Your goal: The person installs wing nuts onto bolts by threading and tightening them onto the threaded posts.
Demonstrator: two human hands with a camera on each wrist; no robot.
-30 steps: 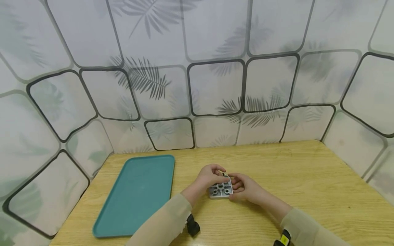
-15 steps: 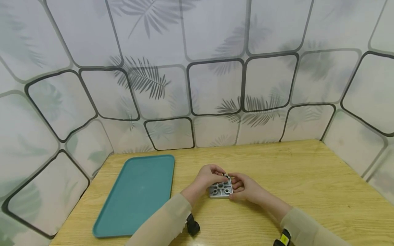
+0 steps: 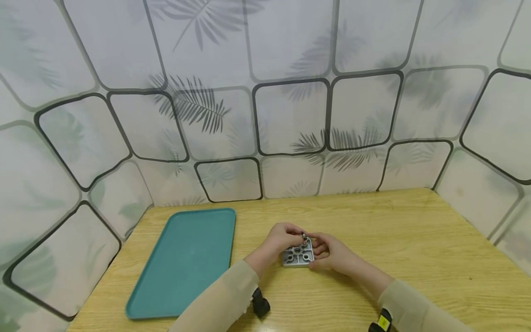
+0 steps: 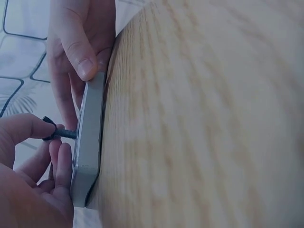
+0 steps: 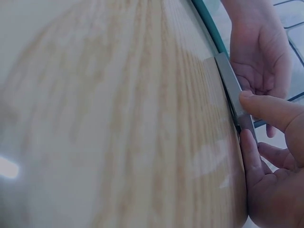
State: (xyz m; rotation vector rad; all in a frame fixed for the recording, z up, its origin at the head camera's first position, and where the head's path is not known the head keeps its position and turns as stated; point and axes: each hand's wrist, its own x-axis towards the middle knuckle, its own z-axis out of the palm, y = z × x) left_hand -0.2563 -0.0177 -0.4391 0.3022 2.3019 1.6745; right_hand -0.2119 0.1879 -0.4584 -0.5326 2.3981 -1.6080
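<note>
One bolt (image 4: 67, 134), pinched in the left grip (image 3: 282, 239), rises from the plate (image 4: 89, 147).

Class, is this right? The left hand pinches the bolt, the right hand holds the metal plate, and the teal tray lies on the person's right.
Wrong side: the head view shows the teal tray on the person's left. The left hand pinches the bolt; the right hand holds the metal plate.

Two hands (image 3: 281, 240) (image 3: 333, 253), one grey plate (image 4: 90, 133), one bolt (image 4: 66, 133), one teal tray (image 3: 188, 263), one table (image 3: 381, 226), two sleeves (image 3: 221, 297) (image 3: 408, 302).
</note>
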